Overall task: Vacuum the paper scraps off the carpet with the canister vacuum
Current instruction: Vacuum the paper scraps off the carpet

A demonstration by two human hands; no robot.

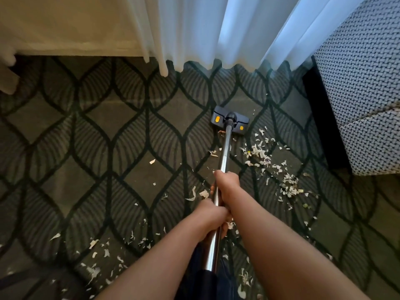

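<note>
Both hands, left hand and right hand, clench the wand; floor head near curtain hem, paper scraps beside armchair, open carpet leftward.

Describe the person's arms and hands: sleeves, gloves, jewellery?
Both forearms are bare to the frame edge, with no sleeves in view. The left hand and right hand wear no gloves. No watch, bracelet or rings are visible; the fingers are mostly hidden.
</note>
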